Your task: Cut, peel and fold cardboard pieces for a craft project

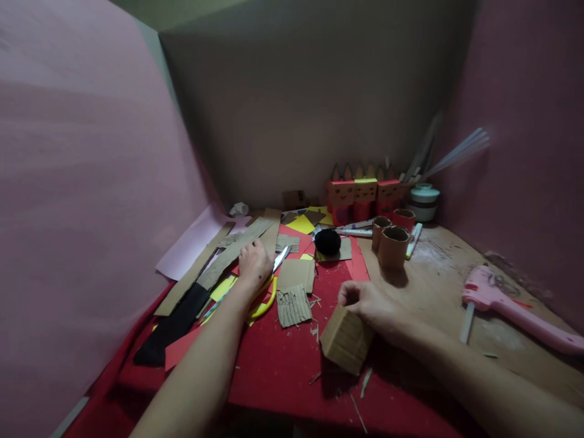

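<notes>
My right hand (371, 307) pinches the upper edge of a small brown cardboard box (347, 340) and holds it tilted over the red cloth. My left hand (256, 264) reaches among the cardboard scraps with its fingers curled down; whatever is under them is hidden. Beside it lie the yellow-handled scissors (272, 299), partly covered by the hand, with the blades pointing away. A long corrugated cardboard strip (228, 258) runs just left of the fingers. Between my hands lie a square cardboard piece (296, 275) and a ribbed cardboard piece (293, 306).
Several cardboard figures with faces (365, 193) stand at the back, near cardboard tubes (393, 248) and a lidded pot (424, 201). A pink glue gun (502, 301) lies at right. A black round object (327, 242) sits mid-table. Pink walls (91, 152) flank the table.
</notes>
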The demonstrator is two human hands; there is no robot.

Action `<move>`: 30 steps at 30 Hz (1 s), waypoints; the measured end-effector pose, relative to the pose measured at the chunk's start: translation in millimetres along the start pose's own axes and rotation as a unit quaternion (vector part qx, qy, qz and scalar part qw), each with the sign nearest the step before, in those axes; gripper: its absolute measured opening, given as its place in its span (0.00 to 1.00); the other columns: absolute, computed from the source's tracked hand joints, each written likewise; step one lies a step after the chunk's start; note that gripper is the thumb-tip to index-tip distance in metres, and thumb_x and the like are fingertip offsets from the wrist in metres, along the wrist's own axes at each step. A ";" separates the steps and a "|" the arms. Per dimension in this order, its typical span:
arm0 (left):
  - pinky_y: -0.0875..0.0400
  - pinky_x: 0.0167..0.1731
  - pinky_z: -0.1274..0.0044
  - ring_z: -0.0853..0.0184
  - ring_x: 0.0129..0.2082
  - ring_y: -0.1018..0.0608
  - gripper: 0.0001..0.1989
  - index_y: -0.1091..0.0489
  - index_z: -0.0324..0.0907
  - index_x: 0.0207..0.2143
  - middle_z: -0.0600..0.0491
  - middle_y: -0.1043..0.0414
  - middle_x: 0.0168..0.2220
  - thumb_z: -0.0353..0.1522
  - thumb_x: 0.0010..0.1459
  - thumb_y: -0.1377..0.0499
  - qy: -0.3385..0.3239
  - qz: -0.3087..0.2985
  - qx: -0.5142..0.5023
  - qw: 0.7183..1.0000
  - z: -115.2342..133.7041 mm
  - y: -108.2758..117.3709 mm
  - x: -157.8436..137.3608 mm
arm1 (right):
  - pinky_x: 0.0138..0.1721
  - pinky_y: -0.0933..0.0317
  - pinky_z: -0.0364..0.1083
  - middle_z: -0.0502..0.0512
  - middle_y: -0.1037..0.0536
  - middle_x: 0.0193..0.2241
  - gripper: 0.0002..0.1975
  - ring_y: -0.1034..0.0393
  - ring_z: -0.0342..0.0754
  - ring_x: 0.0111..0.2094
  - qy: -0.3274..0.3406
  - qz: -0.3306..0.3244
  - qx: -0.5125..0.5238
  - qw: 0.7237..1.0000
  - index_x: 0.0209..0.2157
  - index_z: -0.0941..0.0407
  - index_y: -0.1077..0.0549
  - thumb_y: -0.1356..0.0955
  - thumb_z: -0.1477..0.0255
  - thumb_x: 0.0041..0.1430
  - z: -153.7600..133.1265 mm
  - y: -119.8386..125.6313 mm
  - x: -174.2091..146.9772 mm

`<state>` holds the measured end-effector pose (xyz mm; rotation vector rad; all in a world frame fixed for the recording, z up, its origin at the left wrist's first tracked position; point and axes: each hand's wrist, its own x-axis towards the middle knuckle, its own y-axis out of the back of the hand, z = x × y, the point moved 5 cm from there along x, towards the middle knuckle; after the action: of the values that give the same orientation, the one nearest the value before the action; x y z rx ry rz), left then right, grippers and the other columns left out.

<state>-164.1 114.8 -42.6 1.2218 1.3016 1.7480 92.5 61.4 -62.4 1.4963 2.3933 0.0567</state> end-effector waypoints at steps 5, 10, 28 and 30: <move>0.38 0.48 0.62 0.44 0.50 0.29 0.22 0.32 0.30 0.47 0.29 0.29 0.46 0.40 0.58 0.44 -0.006 0.020 -0.012 1.000 -1.7 5.0 -1.9 | 0.23 0.49 0.42 0.45 0.32 0.17 0.13 0.41 0.42 0.21 0.017 -0.010 0.090 0.996 0.26 0.54 0.30 0.34 0.80 0.32 6.5 -1.0 3.9; 0.39 0.53 0.58 0.46 0.56 0.34 0.19 0.34 0.29 0.51 0.30 0.35 0.54 0.32 0.59 0.42 0.030 0.076 -0.068 0.994 -27.5 25.5 3.6 | 0.29 0.40 0.47 0.57 0.21 0.26 0.12 0.30 0.51 0.28 -0.031 -0.060 0.118 0.991 0.29 0.56 0.24 0.33 0.76 0.36 16.2 -5.1 3.9; 0.27 0.24 0.73 0.62 0.25 0.21 0.19 0.26 0.38 0.40 0.51 0.21 0.27 0.40 0.48 0.37 0.047 -0.046 -0.607 0.792 -5.4 52.3 -23.9 | 0.14 0.42 0.42 0.51 0.24 0.21 0.29 0.37 0.43 0.14 0.010 -0.083 0.199 0.976 0.50 0.59 0.29 0.29 0.72 0.42 9.8 -7.1 2.5; 0.27 0.23 0.74 0.62 0.24 0.21 0.18 0.26 0.38 0.39 0.50 0.20 0.28 0.39 0.47 0.36 0.047 -0.093 -0.635 0.765 4.8 46.6 -28.8 | 0.12 0.44 0.41 0.49 0.24 0.21 0.41 0.38 0.43 0.13 0.024 -0.066 0.220 0.973 0.61 0.56 0.39 0.28 0.72 0.43 9.1 -4.3 3.9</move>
<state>-147.2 76.7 -6.7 0.1805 0.0342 1.9069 89.8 61.7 -72.8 1.5136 2.6580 -0.5055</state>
